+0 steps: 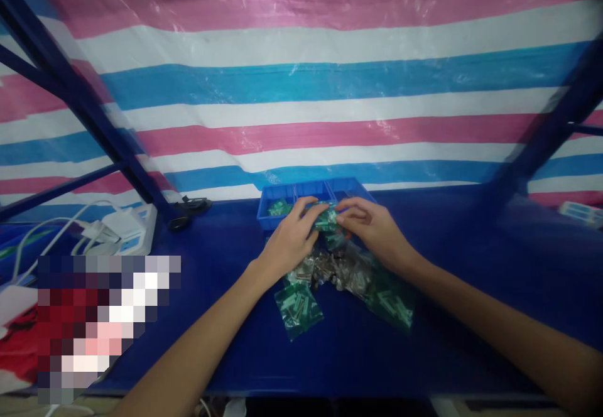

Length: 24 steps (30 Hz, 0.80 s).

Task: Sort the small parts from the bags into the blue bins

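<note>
Between my two hands is a small green plastic bag (326, 218), raised over the pile in front of the blue tray. My left hand (296, 233) grips its left side with bent fingers. At its right edge, the fingers of my right hand (370, 223) pinch the plastic. Below lie loose small metal parts (325, 267) and a clear bag of parts (353, 272). Nearer to me, one green bag with pale strips (299, 307) lies at the left, another green bag (391, 303) at the right. The bag's contents are too small to make out.
A blue divided tray (273, 221) stands at the back, with green bags (279, 208) in its left compartment. A white power strip (144, 228) with cables and a black object (188, 210) are at the left. Blue frame posts (108, 128) rise before a striped sheet (301, 84).
</note>
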Each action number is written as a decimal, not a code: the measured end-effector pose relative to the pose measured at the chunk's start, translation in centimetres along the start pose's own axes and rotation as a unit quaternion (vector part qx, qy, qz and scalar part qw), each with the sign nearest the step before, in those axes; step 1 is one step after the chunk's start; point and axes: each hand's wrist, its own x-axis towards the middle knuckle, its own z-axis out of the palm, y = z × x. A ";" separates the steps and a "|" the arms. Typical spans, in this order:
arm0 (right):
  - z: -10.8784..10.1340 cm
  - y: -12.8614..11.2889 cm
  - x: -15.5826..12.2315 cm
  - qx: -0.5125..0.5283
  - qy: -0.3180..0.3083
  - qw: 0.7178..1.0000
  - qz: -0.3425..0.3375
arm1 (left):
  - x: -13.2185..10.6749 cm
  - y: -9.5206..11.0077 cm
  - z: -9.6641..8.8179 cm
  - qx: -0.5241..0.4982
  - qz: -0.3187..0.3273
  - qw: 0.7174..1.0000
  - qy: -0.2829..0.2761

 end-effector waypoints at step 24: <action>-0.3 0.8 0.1 -0.223 0.032 0.966 -0.128 | -0.1 0.7 0.6 0.007 -0.071 0.997 0.035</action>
